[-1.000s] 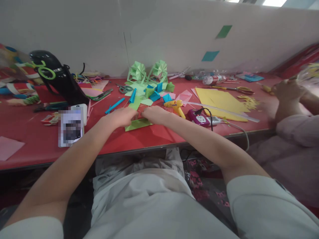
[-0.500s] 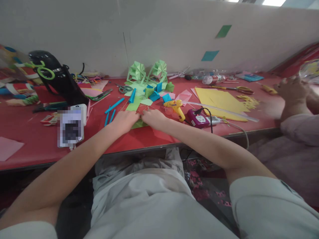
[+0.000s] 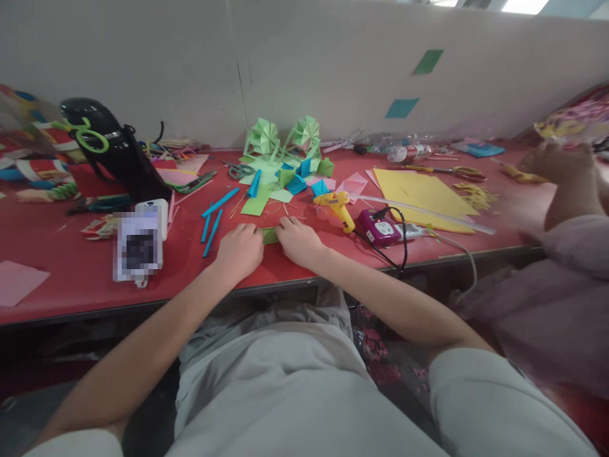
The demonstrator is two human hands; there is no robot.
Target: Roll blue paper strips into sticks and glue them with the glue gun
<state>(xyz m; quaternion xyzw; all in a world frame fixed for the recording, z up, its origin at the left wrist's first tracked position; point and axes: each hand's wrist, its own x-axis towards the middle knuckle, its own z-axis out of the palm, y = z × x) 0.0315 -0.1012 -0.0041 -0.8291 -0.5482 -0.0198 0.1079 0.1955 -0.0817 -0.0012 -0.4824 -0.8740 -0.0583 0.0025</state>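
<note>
Between my hands, near the table's front edge, lies a narrow strip of green paper. My left hand has its curled fingers closed on the strip's left end. At the right end, my right hand grips it with bent fingers. Both hands rest at the tabletop, and they cover the ends of the paper. Blue paper tubes lie just left of my left hand. Beyond my hands is a flat green paper piece. A yellow glue gun sits to the right.
Folded green paper ornaments stand by the wall. Scissors lie before them. A purple power socket, yellow paper sheets, a phone and a black bottle are around. At far right, another person's hand holds something.
Both my hands have drawn nearer to the table's front edge and slightly apart. The green paper, a wider piece before, now shows as a narrow strip between them.
</note>
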